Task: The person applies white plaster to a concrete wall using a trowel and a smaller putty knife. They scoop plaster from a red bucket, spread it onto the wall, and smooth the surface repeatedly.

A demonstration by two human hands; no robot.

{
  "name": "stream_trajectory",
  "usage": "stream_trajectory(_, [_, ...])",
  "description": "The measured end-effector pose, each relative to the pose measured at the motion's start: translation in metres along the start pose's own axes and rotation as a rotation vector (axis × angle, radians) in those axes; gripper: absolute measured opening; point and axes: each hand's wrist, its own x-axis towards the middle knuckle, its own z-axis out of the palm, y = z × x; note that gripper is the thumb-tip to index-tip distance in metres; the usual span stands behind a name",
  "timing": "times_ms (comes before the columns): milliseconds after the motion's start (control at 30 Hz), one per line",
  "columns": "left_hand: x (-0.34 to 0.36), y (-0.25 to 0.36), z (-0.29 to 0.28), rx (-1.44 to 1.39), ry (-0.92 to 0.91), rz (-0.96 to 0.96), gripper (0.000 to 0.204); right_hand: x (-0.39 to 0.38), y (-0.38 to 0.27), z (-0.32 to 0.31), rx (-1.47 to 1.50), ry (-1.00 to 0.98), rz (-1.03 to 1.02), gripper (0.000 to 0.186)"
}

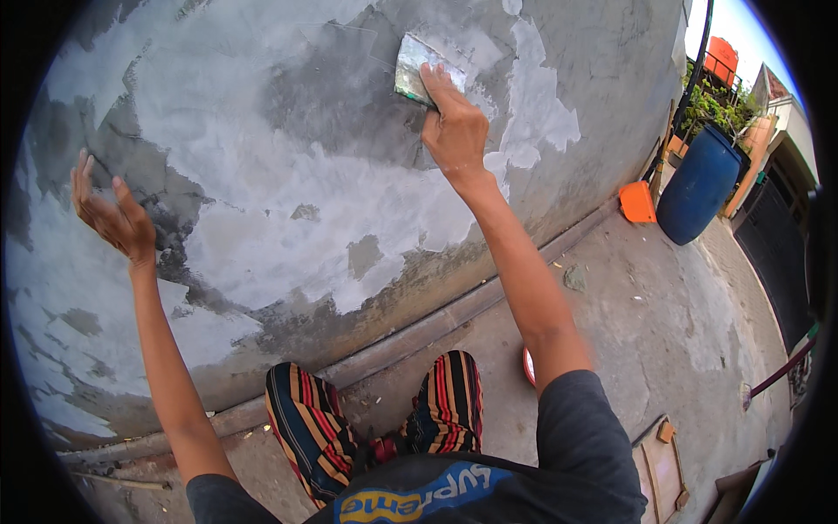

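A grey wall fills most of the view, patched unevenly with pale plaster. My right hand grips a flat, whitish-smeared scraper against the upper middle of the wall, with its index and middle fingers on the blade. At the left, my left hand is open, fingers apart and bent slightly, at a darker cracked patch; whether its fingertips touch the surface I cannot tell.
A blue barrel stands beside an orange plastic piece at right, near a dark gate. My striped-trousered legs are below, at the wall's foot. A partly hidden round container, wooden board and long-handled tool lie rightward.
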Motion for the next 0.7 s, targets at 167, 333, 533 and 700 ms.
stream_trajectory(167, [-0.002,-0.010,-0.006,0.038,-0.037,0.004,0.038,-0.018,-0.015,-0.031,0.192,-0.284,-0.067,0.056])
stream_trajectory(333, [0.001,-0.008,-0.001,0.022,-0.029,-0.009,0.038,0.037,0.035,-0.060,0.044,0.053,0.341,0.033])
stream_trajectory(533, [0.000,-0.004,0.002,0.019,-0.017,0.019,0.038,0.024,0.025,-0.029,0.017,0.011,0.354,0.033])
stream_trajectory(700, [0.001,-0.004,0.000,0.048,-0.041,0.024,0.038,-0.011,-0.023,-0.011,0.145,0.007,0.127,0.042])
